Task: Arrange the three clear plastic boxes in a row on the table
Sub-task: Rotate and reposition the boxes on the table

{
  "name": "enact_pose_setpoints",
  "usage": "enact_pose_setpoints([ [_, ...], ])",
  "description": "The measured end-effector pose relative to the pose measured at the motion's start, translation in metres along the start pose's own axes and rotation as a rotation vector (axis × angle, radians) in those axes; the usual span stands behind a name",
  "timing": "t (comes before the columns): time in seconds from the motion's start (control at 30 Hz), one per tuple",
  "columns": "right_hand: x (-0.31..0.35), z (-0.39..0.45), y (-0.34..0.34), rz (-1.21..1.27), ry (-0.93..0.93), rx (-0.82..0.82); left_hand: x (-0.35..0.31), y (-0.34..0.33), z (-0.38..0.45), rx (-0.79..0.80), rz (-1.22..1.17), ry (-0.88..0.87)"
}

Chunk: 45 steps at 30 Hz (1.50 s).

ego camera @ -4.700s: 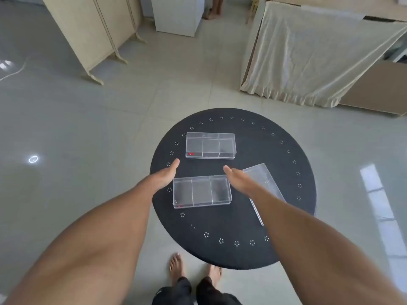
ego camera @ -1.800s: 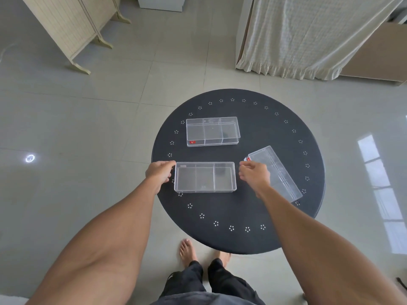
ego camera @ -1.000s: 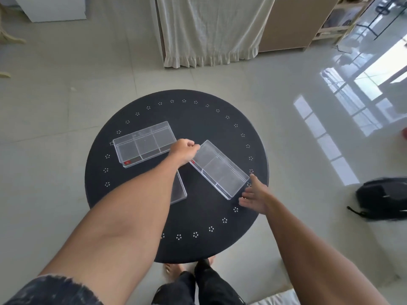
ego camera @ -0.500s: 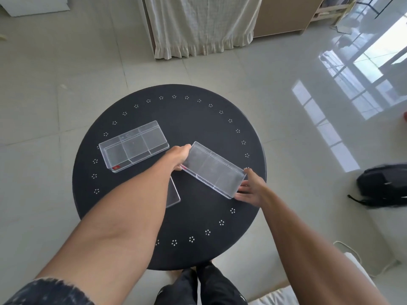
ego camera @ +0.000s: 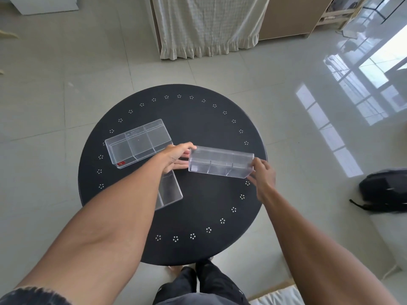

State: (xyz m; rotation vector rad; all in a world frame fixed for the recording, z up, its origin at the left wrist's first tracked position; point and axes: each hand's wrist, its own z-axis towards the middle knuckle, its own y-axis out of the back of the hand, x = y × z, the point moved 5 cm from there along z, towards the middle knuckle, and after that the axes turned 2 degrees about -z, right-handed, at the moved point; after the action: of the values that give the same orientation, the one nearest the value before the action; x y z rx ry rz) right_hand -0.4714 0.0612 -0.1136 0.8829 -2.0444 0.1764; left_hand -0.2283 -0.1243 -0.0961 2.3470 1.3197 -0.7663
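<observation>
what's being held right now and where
A clear plastic three-compartment box, gripped at its two short ends: left hand on one, right hand on the other.

Three clear, glossy hard-plastic divided boxes (ego camera: 220, 165) (ego camera: 138, 143) (ego camera: 168, 191) sit over a round matt black table (ego camera: 198, 126), which stands on pale, mirror-glossy floor tiles (ego camera: 308, 106) near a cream woven-cloth curtain (ego camera: 207, 25).

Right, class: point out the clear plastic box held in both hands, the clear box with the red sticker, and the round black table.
Clear plastic box held in both hands (ego camera: 220, 165): head view, middle compartment.
Clear box with the red sticker (ego camera: 137, 143): head view, middle compartment.
Round black table (ego camera: 198, 119): head view, bare top.
</observation>
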Motion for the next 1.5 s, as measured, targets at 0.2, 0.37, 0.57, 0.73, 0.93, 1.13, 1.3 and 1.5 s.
enact_pose_setpoints([
  [0.2,-0.004,-0.002,0.003,0.011,-0.056,-0.029,0.003,0.005,-0.002,0.017,-0.037,0.048],
  [0.37,-0.012,0.01,0.001,-0.127,-0.317,0.103,0.0,-0.001,-0.005,-0.032,0.04,0.128],
  [0.57,0.004,0.016,0.004,-0.199,-0.289,0.17,-0.004,-0.004,-0.007,-0.05,0.075,0.153],
  [0.73,0.021,0.016,0.007,-0.237,-0.109,0.107,0.0,-0.009,-0.007,-0.04,0.061,0.115],
  [0.93,0.006,0.018,0.013,-0.35,-0.013,0.081,0.017,-0.011,0.003,-0.034,0.026,0.13],
  [1.13,0.003,0.014,0.01,-0.422,0.008,0.127,0.029,-0.016,0.004,-0.085,0.009,0.043],
  [1.3,0.053,0.005,-0.006,-0.717,0.253,-0.023,0.016,0.004,-0.006,-0.136,-0.113,-0.072],
  [1.5,0.095,-0.013,-0.074,-0.572,0.364,0.064,0.011,0.079,-0.029,-0.274,-0.212,-0.192],
])
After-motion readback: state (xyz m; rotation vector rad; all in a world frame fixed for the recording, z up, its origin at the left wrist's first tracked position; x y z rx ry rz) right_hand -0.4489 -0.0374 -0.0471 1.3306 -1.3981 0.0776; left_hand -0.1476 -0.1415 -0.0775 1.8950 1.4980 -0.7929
